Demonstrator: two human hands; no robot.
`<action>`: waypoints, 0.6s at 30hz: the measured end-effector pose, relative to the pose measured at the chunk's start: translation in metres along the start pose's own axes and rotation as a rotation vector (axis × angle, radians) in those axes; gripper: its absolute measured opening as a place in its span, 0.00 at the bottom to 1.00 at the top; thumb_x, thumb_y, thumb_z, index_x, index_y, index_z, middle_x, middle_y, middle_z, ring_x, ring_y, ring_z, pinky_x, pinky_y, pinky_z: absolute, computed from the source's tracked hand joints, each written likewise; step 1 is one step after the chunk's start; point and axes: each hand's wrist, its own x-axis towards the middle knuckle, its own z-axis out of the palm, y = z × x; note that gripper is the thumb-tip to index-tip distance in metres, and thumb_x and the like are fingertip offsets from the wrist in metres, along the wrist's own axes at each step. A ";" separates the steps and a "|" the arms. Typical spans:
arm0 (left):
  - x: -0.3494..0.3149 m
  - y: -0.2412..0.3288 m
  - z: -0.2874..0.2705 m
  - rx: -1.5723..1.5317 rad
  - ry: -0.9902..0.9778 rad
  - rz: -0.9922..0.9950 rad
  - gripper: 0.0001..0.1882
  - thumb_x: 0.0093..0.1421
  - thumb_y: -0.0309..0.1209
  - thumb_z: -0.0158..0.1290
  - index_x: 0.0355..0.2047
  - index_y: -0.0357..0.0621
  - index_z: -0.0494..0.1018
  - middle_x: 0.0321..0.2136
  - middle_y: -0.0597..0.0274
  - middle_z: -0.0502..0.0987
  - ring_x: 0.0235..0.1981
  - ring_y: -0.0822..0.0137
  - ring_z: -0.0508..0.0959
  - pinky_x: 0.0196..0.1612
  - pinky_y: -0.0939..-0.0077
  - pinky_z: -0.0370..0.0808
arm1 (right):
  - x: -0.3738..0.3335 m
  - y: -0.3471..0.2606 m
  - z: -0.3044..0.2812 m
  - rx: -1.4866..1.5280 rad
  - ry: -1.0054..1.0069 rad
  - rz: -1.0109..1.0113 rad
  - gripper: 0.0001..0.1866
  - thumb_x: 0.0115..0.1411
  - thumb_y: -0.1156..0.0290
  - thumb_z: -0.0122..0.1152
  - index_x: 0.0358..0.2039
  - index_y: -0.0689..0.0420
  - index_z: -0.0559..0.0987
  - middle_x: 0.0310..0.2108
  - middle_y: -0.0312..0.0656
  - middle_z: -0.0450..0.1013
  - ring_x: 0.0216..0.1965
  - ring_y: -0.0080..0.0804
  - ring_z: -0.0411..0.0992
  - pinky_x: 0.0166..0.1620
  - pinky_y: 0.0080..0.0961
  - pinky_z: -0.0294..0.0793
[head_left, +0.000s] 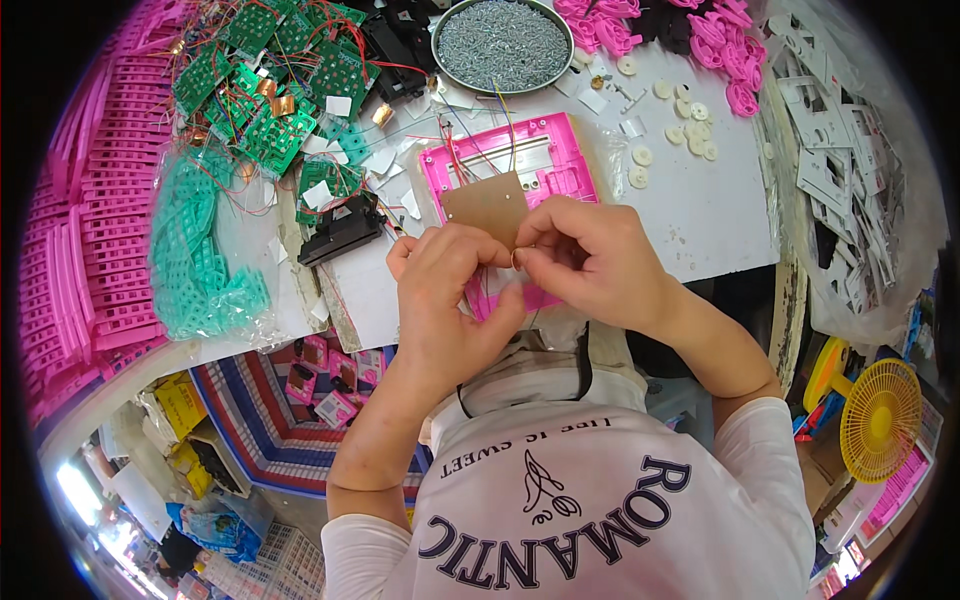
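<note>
Centrally, two bare hands meeting over a white worktable, seen from above. Left hand with fingers curled and pressed together, pinching the near left edge of a pink plastic casing, thumb tip against the right hand's fingertips. Right hand with fingers bunched, thumb and forefinger pinched on something small at the meeting point, too small to identify. Brown circuit board lying flat inside the casing, just beyond both sets of fingertips, touching or nearly touching them; near edge hidden behind the fingers. Casing rectangular, long axis running from near to far and tilted slightly left, far end pointing toward a round metal tray of grey screws. Thin red, yellow and blue wires trailing from the board over the casing's far end.

Far left: heap of green circuit boards tangled in red wire. Left: bag of teal plastic parts and stacks of pink strips. Just left of the left hand: black plastic part. Right of the casing: scattered white gears. Far right: grey-white plates. Near right: yellow fan
</note>
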 end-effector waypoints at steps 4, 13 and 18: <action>-0.001 0.000 0.001 0.079 0.031 0.028 0.11 0.47 0.25 0.64 0.30 0.50 0.76 0.30 0.69 0.75 0.32 0.65 0.73 0.45 0.66 0.58 | 0.002 -0.005 -0.003 -0.002 -0.024 0.038 0.07 0.57 0.74 0.67 0.33 0.60 0.78 0.19 0.37 0.73 0.19 0.24 0.72 0.25 0.23 0.72; -0.004 -0.005 0.001 0.101 0.022 0.024 0.11 0.46 0.24 0.64 0.31 0.50 0.77 0.30 0.70 0.77 0.33 0.66 0.74 0.46 0.66 0.58 | 0.003 -0.006 -0.004 0.024 -0.033 0.073 0.06 0.56 0.74 0.68 0.31 0.60 0.79 0.18 0.36 0.73 0.19 0.22 0.71 0.24 0.22 0.71; -0.002 -0.002 0.000 0.108 0.025 0.041 0.11 0.46 0.23 0.64 0.30 0.50 0.77 0.30 0.71 0.77 0.33 0.67 0.74 0.45 0.66 0.58 | 0.003 -0.005 -0.004 0.027 -0.029 0.074 0.06 0.56 0.74 0.67 0.31 0.60 0.79 0.18 0.35 0.73 0.19 0.22 0.71 0.24 0.22 0.71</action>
